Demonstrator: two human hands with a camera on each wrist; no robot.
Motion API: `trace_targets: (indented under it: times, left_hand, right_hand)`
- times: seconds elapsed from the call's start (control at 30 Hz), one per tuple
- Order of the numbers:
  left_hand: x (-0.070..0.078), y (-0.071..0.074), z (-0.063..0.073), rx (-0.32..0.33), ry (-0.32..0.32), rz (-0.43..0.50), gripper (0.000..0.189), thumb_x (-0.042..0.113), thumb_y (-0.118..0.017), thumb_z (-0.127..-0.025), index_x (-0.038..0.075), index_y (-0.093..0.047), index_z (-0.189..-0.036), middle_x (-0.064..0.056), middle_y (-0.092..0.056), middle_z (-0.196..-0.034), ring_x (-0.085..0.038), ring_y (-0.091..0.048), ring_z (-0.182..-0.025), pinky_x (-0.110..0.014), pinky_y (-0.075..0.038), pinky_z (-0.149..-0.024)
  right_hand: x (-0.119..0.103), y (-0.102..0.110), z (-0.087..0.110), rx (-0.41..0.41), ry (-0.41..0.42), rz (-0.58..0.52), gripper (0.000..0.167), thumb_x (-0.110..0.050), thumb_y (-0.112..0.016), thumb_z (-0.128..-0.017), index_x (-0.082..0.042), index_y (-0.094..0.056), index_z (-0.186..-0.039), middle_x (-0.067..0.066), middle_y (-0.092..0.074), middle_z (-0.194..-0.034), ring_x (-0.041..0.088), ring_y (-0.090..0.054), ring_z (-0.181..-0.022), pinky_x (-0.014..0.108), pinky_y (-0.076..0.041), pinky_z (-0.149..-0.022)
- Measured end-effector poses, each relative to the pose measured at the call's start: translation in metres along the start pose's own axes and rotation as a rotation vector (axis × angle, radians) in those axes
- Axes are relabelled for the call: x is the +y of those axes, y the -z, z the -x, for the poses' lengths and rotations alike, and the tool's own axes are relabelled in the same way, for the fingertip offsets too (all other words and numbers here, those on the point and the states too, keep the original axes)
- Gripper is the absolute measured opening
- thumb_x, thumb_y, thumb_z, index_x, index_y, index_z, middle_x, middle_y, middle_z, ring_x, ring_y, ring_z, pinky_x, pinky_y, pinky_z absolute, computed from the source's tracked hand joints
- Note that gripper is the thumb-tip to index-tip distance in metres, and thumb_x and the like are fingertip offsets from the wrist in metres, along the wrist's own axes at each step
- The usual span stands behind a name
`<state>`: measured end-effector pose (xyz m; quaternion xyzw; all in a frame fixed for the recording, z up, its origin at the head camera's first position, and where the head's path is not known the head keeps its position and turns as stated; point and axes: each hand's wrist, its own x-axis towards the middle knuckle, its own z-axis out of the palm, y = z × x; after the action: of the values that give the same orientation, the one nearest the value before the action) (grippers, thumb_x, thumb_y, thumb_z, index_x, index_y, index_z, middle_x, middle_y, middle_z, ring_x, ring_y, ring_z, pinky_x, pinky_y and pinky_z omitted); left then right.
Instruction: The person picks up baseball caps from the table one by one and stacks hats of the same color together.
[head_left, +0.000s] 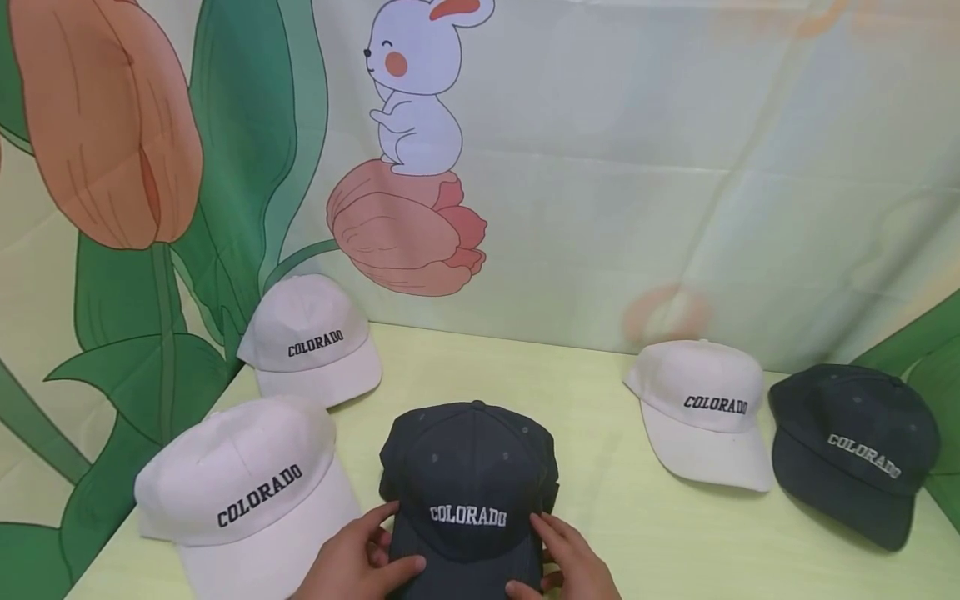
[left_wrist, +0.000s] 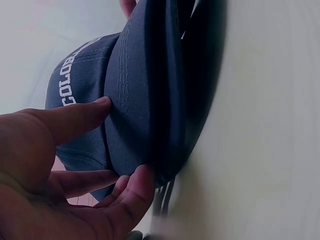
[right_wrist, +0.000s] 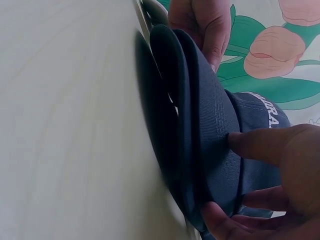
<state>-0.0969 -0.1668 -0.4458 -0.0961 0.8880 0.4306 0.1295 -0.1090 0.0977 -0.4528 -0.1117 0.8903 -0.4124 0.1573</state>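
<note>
A navy baseball cap (head_left: pixel 474 462) with white COLORADO lettering sits at the front middle, brim toward me. Both wrist views show more than one navy brim (right_wrist: pixel 200 125) layered together, so it is stacked on another navy cap. My left hand (head_left: pixel 360 562) holds the brim's left side, thumb on top and fingers curled at the edge. On the right side my right hand (head_left: pixel 573 562) pinches the brim the same way, its thumb on the upper face. Beside my left hand is a large white cap (head_left: pixel 247 483) with black COLORADO lettering.
Another white cap (head_left: pixel 311 342) stands at the back left. Toward the right are a white cap (head_left: pixel 701 408) and a navy cap (head_left: pixel 855 450) side by side. A printed backdrop (head_left: pixel 570 183) with a rabbit and tulips hangs behind the pale yellow-green table (head_left: pixel 502 358).
</note>
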Motion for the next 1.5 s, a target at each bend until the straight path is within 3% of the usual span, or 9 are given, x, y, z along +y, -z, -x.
trace_targets:
  times: [0.2,0.47,0.67,0.93,1.27,1.5]
  left_hand:
    - [0.0016,-0.0003,-0.0023,0.006,-0.029,0.002,0.074,0.034,-0.081,-0.076,0.001,-0.053,-0.135,-0.001,-0.057,-0.087,-0.013,-0.052,-0.073,-0.031,-0.046,-0.068]
    - [0.0018,-0.0023,-0.0038,-0.01,-0.006,-0.029,0.072,0.034,-0.081,-0.076,-0.002,-0.055,-0.132,-0.002,-0.058,-0.085,-0.013,-0.054,-0.073,-0.032,-0.049,-0.069]
    - [0.0021,-0.0021,-0.0042,-0.024,-0.005,-0.051,0.07,0.034,-0.08,-0.076,-0.003,-0.055,-0.131,-0.002,-0.058,-0.084,-0.013,-0.053,-0.073,-0.033,-0.049,-0.07]
    - [-0.0031,-0.0047,-0.0043,-0.009,-0.067,-0.056,0.069,0.032,-0.08,-0.076,-0.005,-0.055,-0.13,-0.001,-0.055,-0.078,-0.013,-0.049,-0.068,-0.029,-0.044,-0.064]
    - [-0.0024,-0.0067,-0.0046,-0.008,-0.075,-0.076,0.069,0.032,-0.079,-0.077,-0.006,-0.054,-0.13,-0.001,-0.052,-0.076,-0.014,-0.047,-0.068,-0.029,-0.042,-0.065]
    - [-0.0024,-0.0065,-0.0041,-0.01,-0.086,-0.091,0.068,0.032,-0.078,-0.079,-0.006,-0.054,-0.13,-0.001,-0.052,-0.075,-0.013,-0.046,-0.067,-0.03,-0.043,-0.067]
  right_hand:
    - [0.001,0.0016,-0.0003,0.006,-0.034,0.019,0.08,-0.042,-0.076,-0.08,0.002,-0.047,-0.14,0.029,-0.044,-0.139,0.025,-0.064,-0.098,0.033,-0.057,-0.074]
    - [0.0023,0.0046,-0.001,-0.009,-0.005,0.065,0.076,-0.038,-0.076,-0.082,0.006,-0.049,-0.137,0.029,-0.048,-0.132,0.021,-0.066,-0.088,0.027,-0.055,-0.067]
    - [0.0023,0.0051,-0.0032,-0.026,-0.044,0.053,0.077,-0.036,-0.077,-0.08,0.007,-0.048,-0.137,0.029,-0.048,-0.131,0.022,-0.064,-0.091,0.029,-0.056,-0.069]
    - [0.0031,0.0056,-0.0059,-0.056,-0.068,0.06,0.075,-0.035,-0.078,-0.08,0.007,-0.05,-0.136,0.028,-0.049,-0.129,0.019,-0.062,-0.088,0.03,-0.056,-0.07]
    - [0.0048,0.0056,-0.0049,-0.059,-0.058,0.069,0.075,-0.036,-0.077,-0.081,0.008,-0.049,-0.136,0.027,-0.049,-0.128,0.019,-0.061,-0.087,0.027,-0.054,-0.065]
    - [0.0029,0.0064,-0.005,-0.065,-0.095,0.053,0.077,-0.038,-0.078,-0.079,0.006,-0.05,-0.136,0.026,-0.049,-0.129,0.021,-0.061,-0.091,0.031,-0.056,-0.069]
